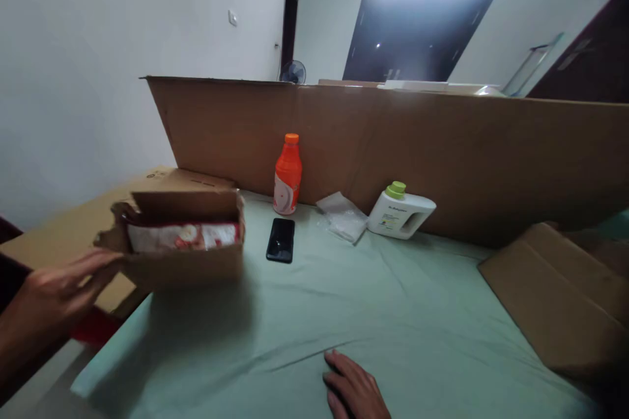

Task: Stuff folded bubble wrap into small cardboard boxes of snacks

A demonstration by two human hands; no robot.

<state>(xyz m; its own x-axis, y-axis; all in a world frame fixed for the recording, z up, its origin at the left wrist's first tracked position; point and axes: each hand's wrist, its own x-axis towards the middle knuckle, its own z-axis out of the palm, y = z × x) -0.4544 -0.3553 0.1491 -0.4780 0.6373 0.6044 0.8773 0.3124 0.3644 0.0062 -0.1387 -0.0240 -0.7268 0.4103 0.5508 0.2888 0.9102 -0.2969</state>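
My left hand [61,294] grips the left end of a small open cardboard box [184,269], fingers pressed at its folded flap. The box looks slightly blurred, with a broad shadow on the cloth below and to its right. Inside it lies a white and red printed package [184,236], partly hidden by the box's front wall. My right hand [354,386] rests low on the green cloth [417,320], holding nothing, its fingers slightly bent and apart. A black phone [280,240] lies flat just right of the box.
Behind the phone stands an orange bottle [288,176]. Farther right are a clear plastic bag [343,217] and a white jug [400,212] with a green cap, leaning back. A tall cardboard panel [393,143] closes off the back. More folded cardboard [555,294] lies at the right edge.
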